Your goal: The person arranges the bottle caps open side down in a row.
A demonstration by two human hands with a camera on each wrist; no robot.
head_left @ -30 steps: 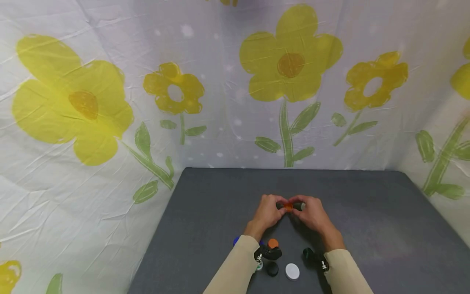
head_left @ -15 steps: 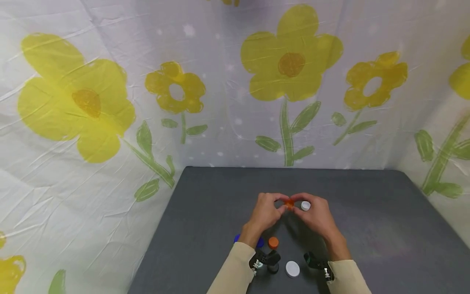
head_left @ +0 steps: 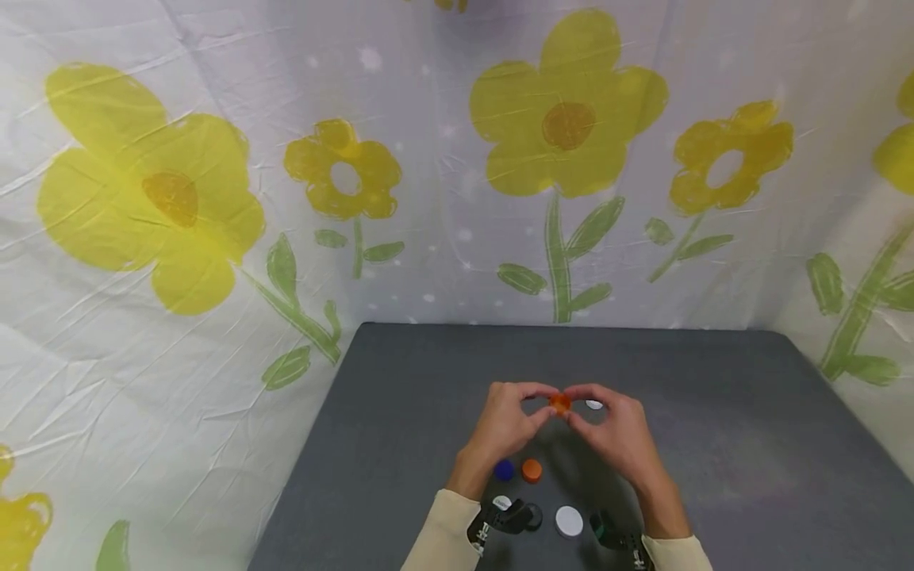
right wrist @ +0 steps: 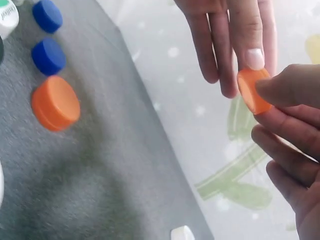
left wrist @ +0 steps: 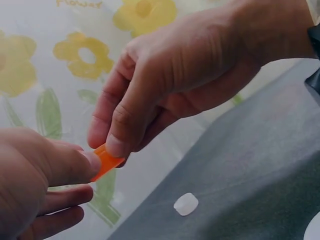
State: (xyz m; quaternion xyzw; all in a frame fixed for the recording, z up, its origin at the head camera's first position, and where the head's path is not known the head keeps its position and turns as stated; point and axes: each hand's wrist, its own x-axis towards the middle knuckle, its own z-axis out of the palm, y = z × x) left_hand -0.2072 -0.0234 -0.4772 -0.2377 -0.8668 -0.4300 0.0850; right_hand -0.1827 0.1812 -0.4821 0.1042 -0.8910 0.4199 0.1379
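Observation:
An orange bottle cap (head_left: 560,404) is held up above the grey table between both hands. The left hand (head_left: 501,420) pinches its left side with thumb and forefinger. From the right, the right hand (head_left: 616,432) pinches it too, as the right wrist view shows with the thumb on the cap (right wrist: 253,91). In the left wrist view the cap (left wrist: 106,162) appears edge-on and tilted. A small white cap (head_left: 594,404) lies on the table behind the right hand, partly hidden by it; the left wrist view shows this white cap (left wrist: 186,204) apart from both hands.
Nearer the person lie a blue cap (head_left: 504,469), an orange cap (head_left: 531,470), a black cap (head_left: 532,517) and a larger white cap (head_left: 569,521). A second blue cap (right wrist: 47,15) shows in the right wrist view. A flower-printed curtain (head_left: 443,238) hangs behind the table.
Both hands have lifted the orange cap off the table area and drawn slightly toward the person. The white cap, earlier between the right hand's fingers, now lies behind that hand.

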